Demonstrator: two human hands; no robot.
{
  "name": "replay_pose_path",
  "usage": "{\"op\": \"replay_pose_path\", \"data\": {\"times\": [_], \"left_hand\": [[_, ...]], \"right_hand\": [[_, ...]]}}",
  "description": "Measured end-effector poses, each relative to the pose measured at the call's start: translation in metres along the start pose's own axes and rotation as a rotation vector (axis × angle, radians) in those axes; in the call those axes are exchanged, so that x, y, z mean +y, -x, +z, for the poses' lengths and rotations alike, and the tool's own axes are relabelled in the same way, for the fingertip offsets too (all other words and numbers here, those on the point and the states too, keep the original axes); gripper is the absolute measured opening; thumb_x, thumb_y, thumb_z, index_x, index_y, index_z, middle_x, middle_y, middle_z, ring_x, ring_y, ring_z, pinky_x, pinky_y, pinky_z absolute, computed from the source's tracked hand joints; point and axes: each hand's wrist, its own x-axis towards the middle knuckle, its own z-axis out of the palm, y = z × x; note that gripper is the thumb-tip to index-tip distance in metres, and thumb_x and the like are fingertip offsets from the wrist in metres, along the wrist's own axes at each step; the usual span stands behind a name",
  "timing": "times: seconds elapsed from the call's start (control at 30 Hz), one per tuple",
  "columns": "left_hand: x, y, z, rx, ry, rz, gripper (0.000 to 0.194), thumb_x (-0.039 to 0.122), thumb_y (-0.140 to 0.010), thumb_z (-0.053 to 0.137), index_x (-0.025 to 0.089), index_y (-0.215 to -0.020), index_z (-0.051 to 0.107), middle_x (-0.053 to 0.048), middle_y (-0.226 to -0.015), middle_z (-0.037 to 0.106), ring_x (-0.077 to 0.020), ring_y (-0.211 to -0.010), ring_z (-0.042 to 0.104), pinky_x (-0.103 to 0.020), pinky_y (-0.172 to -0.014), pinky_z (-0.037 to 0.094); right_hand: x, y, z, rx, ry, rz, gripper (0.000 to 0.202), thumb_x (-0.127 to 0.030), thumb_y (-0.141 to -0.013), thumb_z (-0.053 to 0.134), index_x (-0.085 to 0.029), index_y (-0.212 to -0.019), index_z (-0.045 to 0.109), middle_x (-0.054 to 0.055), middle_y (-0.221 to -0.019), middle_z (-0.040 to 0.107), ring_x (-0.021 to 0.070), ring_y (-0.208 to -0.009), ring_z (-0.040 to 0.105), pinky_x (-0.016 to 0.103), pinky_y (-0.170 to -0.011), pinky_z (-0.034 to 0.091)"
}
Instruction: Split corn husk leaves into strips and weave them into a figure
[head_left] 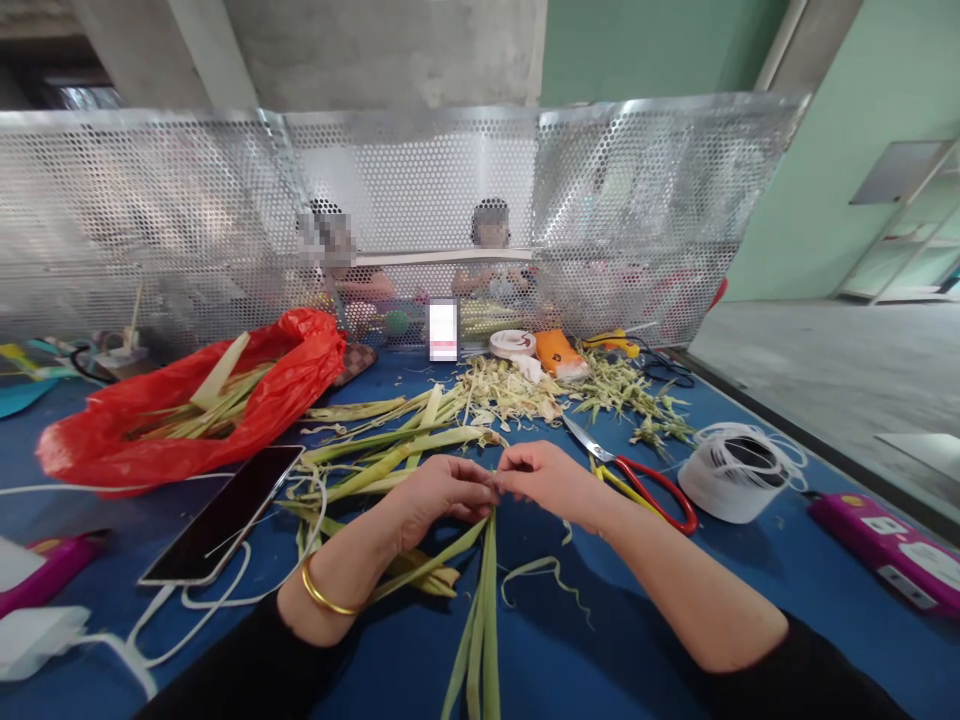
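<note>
Perforated metal partition (pixel 630 180) behind blue table (pixel 600 660); green wall (pixel 817 210), grey floor (pixel 795 350).

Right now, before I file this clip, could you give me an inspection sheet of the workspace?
Surface: blue tabletop, strewn with plant scraps.
Work items: long green leaf strips running from the hands toward the near edge.
Clutter: red plastic bag, phone, scissors, spool of white cord.
Hands: left hand and right hand meet, fingertips pinching the strips' upper ends.
Cables: white cable looping beside the phone; dark cable at far right.
Surroundings: perforated metal screen, two people behind it, green wall.
</note>
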Motion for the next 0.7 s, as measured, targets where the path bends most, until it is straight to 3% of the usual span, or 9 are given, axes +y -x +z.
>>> {"op": "replay_pose_path", "data": {"times": [0.1,0.23,0.37,0.43,0.53,0.7], "left_hand": [[-0.002,-0.001,0.002,0.022,-0.041,-0.007,0.016,0.018,-0.056,0.074,0.014,-0.072,0.072,-0.001,-0.063,0.064,-0.0107,-0.057,0.054,-0.024,-0.061,0.044],[-0.009,-0.006,0.004,0.024,-0.155,0.09,0.016,0.022,-0.058,0.071,0.014,-0.071,0.072,0.001,-0.057,0.059,-0.0093,-0.053,0.046,-0.024,-0.056,0.037],[-0.013,-0.008,0.005,0.02,-0.185,0.136,0.014,0.027,-0.059,0.07,0.015,-0.066,0.068,0.003,-0.056,0.057,-0.0089,-0.051,0.044,-0.024,-0.054,0.035],[-0.012,-0.008,0.005,0.032,-0.19,0.119,0.016,0.027,-0.057,0.072,0.015,-0.065,0.067,0.001,-0.058,0.061,-0.0104,-0.053,0.049,-0.024,-0.056,0.037],[-0.01,-0.007,0.005,0.052,-0.173,0.088,0.018,0.028,-0.054,0.074,0.015,-0.064,0.066,-0.001,-0.059,0.063,-0.0117,-0.055,0.053,-0.025,-0.057,0.04],[-0.01,-0.009,0.006,0.063,-0.163,0.084,0.018,0.026,-0.054,0.073,0.014,-0.061,0.061,0.001,-0.055,0.061,-0.0098,-0.052,0.051,-0.024,-0.057,0.04]], "right_hand": [[0.002,-0.001,0.003,0.004,-0.06,0.036,0.013,-0.026,-0.073,0.059,-0.019,-0.062,0.06,-0.004,-0.053,0.053,0.0104,-0.053,0.049,0.022,-0.05,0.034],[-0.003,0.0,0.005,0.006,-0.278,0.1,0.016,-0.029,-0.071,0.064,-0.017,-0.062,0.061,-0.004,-0.05,0.053,0.0089,-0.049,0.047,0.022,-0.052,0.037],[-0.009,0.002,-0.001,-0.05,-0.577,-0.034,0.022,-0.035,-0.073,0.066,-0.017,-0.084,0.068,0.001,-0.072,0.064,0.0104,-0.061,0.056,0.025,-0.063,0.045],[-0.007,0.0,-0.005,0.006,-0.447,-0.102,0.018,-0.029,-0.073,0.066,-0.019,-0.087,0.068,0.0,-0.075,0.064,0.0113,-0.064,0.057,0.026,-0.065,0.044],[0.002,-0.005,-0.006,0.055,-0.077,-0.139,0.003,-0.02,-0.07,0.067,-0.019,-0.072,0.067,-0.002,-0.066,0.061,0.0122,-0.063,0.053,0.024,-0.059,0.04],[0.012,-0.01,0.003,0.098,0.186,-0.196,0.01,-0.018,-0.068,0.069,-0.019,-0.065,0.06,-0.003,-0.068,0.057,0.0127,-0.065,0.05,0.024,-0.058,0.035]]}}
